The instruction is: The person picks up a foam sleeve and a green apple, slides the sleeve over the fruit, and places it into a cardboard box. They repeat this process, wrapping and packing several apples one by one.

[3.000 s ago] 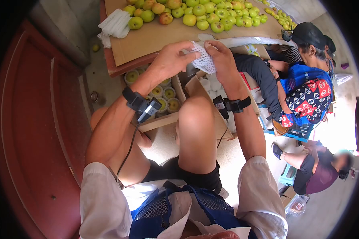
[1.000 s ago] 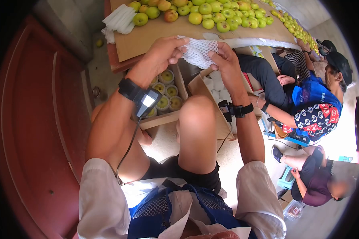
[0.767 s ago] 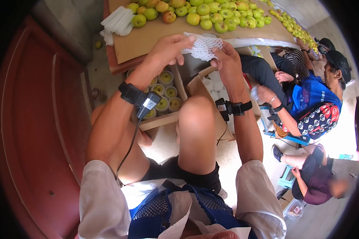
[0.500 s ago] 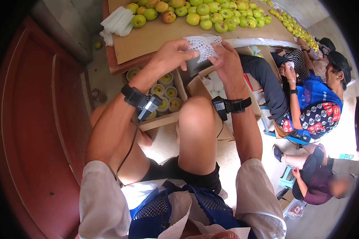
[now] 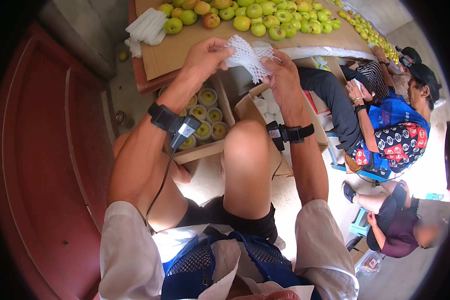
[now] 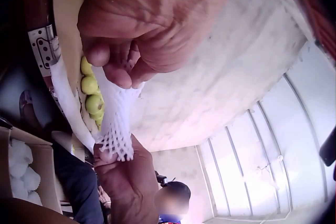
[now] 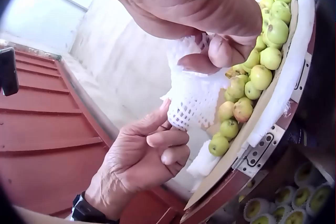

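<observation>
A white foam fruit net (image 5: pixel 248 57) is spread between my two hands over the table's near edge. My left hand (image 5: pixel 205 61) pinches its left end between thumb and fingers. At the other end, my right hand (image 5: pixel 285 77) holds the net with the thumb across its near side. The left wrist view shows the mesh (image 6: pixel 115 124) narrowing at the left fingertips and flaring toward the right hand. Seen from the right wrist, the sleeve (image 7: pixel 194 95) hangs between both hands, and no fruit shows inside it.
Green and reddish apples (image 5: pixel 271 22) lie on the cardboard-covered table (image 5: pixel 185 55) behind a stack of foam nets (image 5: pixel 148 27). Below, a carton (image 5: pixel 200 151) holds netted apples; another box (image 5: pixel 252 112) holds white nets. A seated person (image 5: pixel 392 125) is on the right.
Three seconds ago my hands were closer together around a bunched net. Since half a second ago, my left hand has moved up and left, drawing the net out. The neighbouring person's hands have moved.
</observation>
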The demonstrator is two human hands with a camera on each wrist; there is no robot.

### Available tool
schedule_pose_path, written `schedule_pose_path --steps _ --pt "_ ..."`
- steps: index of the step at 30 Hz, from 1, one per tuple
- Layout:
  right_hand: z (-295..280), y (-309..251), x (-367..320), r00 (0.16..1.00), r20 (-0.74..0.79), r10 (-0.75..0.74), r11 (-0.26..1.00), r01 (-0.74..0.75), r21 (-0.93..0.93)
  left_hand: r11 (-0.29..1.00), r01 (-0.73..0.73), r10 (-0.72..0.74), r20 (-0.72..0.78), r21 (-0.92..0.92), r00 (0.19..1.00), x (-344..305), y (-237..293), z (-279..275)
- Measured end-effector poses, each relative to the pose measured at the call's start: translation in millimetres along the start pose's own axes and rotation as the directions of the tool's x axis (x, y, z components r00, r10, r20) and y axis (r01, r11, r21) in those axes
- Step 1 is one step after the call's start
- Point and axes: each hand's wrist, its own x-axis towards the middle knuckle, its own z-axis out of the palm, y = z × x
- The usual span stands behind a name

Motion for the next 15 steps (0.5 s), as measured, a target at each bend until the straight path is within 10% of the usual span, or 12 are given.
schedule_pose_path --steps 5,8,15 --pt "-1 -2 7 0.996 -0.072 -0.060 0.989 0.069 0.134 0.987 0.129 -0.119 -0.109 0.092 0.987 -4 5 3" --pt "13 -12 0 0.994 -0.100 -0.053 0.984 0.069 0.164 0.973 0.228 -0.229 0.153 0.026 0.961 -13 9 9" --pt "31 -16 -9 0.992 0.129 0.000 0.992 -0.016 0.124 0.879 0.125 -0.087 0.103 -0.460 0.991 1 -12 18"
